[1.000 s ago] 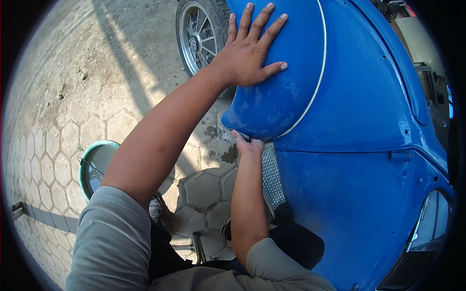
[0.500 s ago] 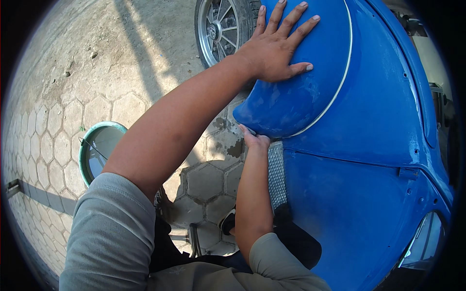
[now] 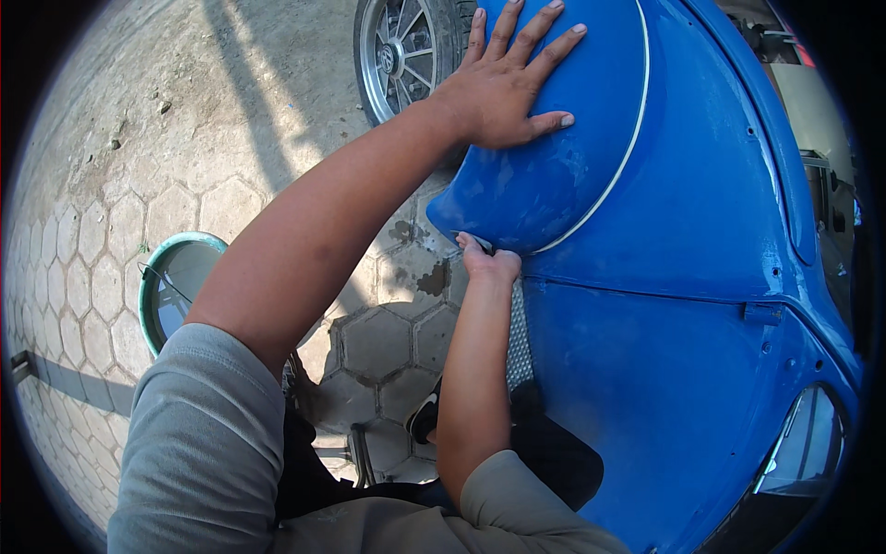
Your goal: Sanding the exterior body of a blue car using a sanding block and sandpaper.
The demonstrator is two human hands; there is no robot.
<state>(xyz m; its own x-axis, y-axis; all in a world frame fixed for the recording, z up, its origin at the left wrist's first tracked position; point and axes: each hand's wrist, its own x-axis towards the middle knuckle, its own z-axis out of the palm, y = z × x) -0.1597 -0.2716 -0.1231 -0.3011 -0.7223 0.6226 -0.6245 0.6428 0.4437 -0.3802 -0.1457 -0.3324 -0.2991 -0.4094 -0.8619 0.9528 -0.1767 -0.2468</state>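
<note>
My left hand (image 3: pixel 503 95) lies flat on the blue fender (image 3: pixel 533 198), fingers spread wide and thumb held out to the side, gripping nothing. My right hand (image 3: pixel 492 265) is at the fender's lower tip, thumb by the lip; its other fingers are mostly out of sight, so I cannot tell whether they are pinching or pressed together. A pale sliver (image 3: pixel 483 243) shows by that thumb, too little to say what it is.

The fender curves down from beside the wheel (image 3: pixel 389 60), with white trim (image 3: pixel 647 55) along its inner edge. Its tip sits just above the near end of the running board (image 3: pixel 520 343). Dull, whitish patches mark the paint low down. A bucket (image 3: pixel 144 297) of cloudy liquid stands on the paving, well apart to my left.

I take the step in hand to be surface work on that lower lip, the left palm bracing. The next move, I judge, calls for even pressure that follows the curve, the left palm steady, and my right fingers clear of the running board's edge.
</note>
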